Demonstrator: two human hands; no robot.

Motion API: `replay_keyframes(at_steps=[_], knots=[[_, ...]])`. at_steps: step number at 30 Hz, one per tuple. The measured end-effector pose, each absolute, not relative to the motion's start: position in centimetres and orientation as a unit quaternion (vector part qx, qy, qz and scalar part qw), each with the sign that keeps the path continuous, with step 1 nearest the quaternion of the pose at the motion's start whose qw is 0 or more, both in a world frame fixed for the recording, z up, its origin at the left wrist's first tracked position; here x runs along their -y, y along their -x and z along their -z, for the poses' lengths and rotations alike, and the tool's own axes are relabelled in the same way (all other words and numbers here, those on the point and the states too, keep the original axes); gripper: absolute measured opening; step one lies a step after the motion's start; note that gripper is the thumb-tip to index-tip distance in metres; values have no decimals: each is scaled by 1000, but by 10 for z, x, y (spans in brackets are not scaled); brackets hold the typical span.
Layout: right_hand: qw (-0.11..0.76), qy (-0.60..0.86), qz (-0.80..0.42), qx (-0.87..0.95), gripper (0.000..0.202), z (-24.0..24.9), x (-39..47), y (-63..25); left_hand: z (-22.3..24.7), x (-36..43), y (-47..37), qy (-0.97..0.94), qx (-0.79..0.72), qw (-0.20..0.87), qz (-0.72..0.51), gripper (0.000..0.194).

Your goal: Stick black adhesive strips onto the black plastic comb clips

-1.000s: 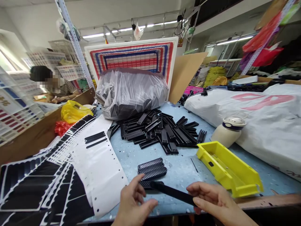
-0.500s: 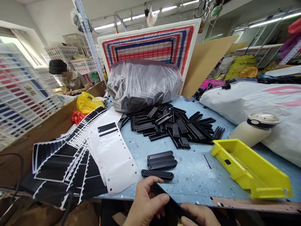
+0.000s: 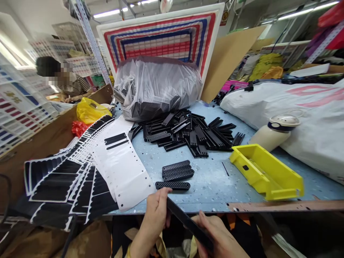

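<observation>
Between my hands, at the front edge of the table, is a long flat black plastic strip [image 3: 188,221], slanting down to the right. My left hand [image 3: 156,211] is closed on its upper end. Fingers of my right hand [image 3: 217,233] wrap its lower end. Just beyond my left hand lies a black piece with a lattice face [image 3: 172,185]. Several similar lattice pieces [image 3: 177,170] sit side by side behind it. To the left, a white backing sheet [image 3: 123,172] carries a few black strip stickers [image 3: 116,140].
A pile of black plastic pieces [image 3: 193,134] lies mid-table before a grey plastic bag [image 3: 158,86]. Fanned black sticker sheets [image 3: 56,182] cover the left. On the right stand a yellow bin [image 3: 268,175] and a cream bottle [image 3: 271,136]. Another person [image 3: 64,80] sits at back left.
My view has tilted down slightly and shifted right. Both hands still hold the black strip; it now slants more steeply, and my left fingers have changed their grip on its upper end.
</observation>
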State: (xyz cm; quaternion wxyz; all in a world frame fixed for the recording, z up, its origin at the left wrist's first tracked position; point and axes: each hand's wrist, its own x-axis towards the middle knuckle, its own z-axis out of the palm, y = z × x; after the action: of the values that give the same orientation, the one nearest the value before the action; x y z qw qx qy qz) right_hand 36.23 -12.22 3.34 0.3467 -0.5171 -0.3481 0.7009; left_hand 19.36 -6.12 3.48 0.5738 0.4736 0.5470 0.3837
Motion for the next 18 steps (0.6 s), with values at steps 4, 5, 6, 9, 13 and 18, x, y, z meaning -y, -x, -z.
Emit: replay_keyframes(at_steps=[4,5,6,9,13,18], knots=[[364,518,-710,308,74,-37,117,-357,-24,60,-192,-457,-549,579,-394,85],[359,520,-710,311,75,-36,116,-358,-20,60,-192,-455,-547,580,-396,85],[354,520,-710,316,76,-36,115,-358,-17,60,-191,-453,-547,580,-398,83],[343,521,-709,329,79,-32,114,-359,-10,60,-190,-449,-553,573,-405,79],[306,508,-696,405,68,-32,111,-360,-17,62,-186,-461,-560,562,-398,76],[251,517,-641,508,46,-39,111,-363,-32,67,-180,-495,-536,574,-372,71]])
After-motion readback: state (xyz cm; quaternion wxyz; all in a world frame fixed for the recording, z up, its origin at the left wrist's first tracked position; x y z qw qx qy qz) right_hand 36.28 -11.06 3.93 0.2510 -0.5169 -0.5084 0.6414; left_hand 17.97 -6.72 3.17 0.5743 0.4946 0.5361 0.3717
